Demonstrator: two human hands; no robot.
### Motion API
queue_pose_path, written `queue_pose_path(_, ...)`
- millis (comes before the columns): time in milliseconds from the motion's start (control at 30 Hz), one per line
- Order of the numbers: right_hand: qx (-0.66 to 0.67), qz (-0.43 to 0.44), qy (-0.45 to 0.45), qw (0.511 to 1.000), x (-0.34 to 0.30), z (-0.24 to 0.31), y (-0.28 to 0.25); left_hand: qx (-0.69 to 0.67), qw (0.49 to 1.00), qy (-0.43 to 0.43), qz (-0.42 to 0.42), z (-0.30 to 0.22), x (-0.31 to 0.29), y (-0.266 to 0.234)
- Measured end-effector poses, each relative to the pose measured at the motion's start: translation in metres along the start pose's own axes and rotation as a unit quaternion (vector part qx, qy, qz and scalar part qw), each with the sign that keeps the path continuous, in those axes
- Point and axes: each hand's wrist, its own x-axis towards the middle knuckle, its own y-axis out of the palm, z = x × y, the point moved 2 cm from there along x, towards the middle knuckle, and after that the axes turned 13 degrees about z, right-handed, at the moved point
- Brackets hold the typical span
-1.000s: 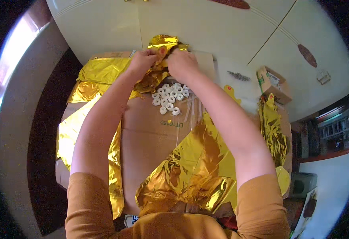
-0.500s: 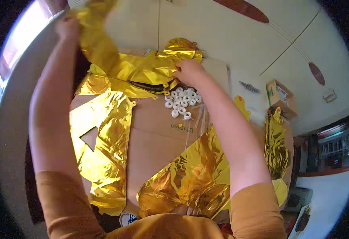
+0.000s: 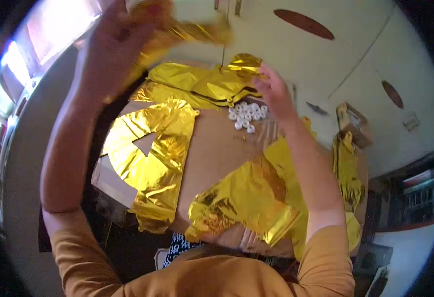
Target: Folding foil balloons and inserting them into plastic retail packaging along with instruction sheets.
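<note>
My left hand [image 3: 120,42] is raised at the upper left, blurred by motion, closed on a gold foil balloon [image 3: 194,33] that hangs flat and uninflated. My right hand [image 3: 275,91] is up in the air with its fingers apart and nothing in them, above the small white ribbon rolls [image 3: 245,115]. Close behind it lie a long stack of gold foil balloons [image 3: 192,81] and a crumpled gold piece [image 3: 245,63]. A flat gold balloon with a triangular hole [image 3: 167,148] lies to the left. Another wide gold balloon [image 3: 246,195] rests nearer to me.
Brown cardboard [image 3: 212,153] lies under the balloons. At the right are a bunch of gold foil [image 3: 346,168] and a small open carton [image 3: 353,123]. A pale wall or cabinet with dark oval handles [image 3: 303,24] stands behind, and a bright window [image 3: 61,29] is at the upper left.
My left hand has swung rightward with its gold balloon. My right hand has let go of the stacked foil and lifted away. The whole view has shifted slightly.
</note>
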Motion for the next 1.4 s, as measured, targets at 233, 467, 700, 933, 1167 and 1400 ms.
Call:
queue_pose_path(233,-0.392,0.055,-0.118,0.910,-0.193,0.162,-0.033,-0.469,0.859,-0.126,0.161,-0.138,-0.054,0.116)
queue_pose_path(467,-0.169,0.075,0.179,0.966,-0.255,0.104,-0.060,-0.332,0.942,0.022,0.035,-0.191,-0.078,0.174)
queue_pose_path(700,-0.254,-0.157,0.181,0.937,-0.277,0.062,-0.155,-0.167,0.950,0.102,0.244,-0.193,-0.158,0.227)
queue_pose_path(933,-0.269,-0.097,0.170,0.943,-0.285,0.096,-0.125,-0.210,0.871,0.137,0.422,-0.178,-0.156,0.278)
queue_pose_path(1167,-0.373,0.006,0.036,0.927,-0.308,0.076,-0.049,-0.072,0.907,0.052,0.412,-0.206,-0.158,0.264)
queue_pose_path(1400,-0.294,0.006,0.178,0.939,-0.319,0.062,-0.056,0.142,0.907,0.040,0.394,-0.261,-0.153,0.271)
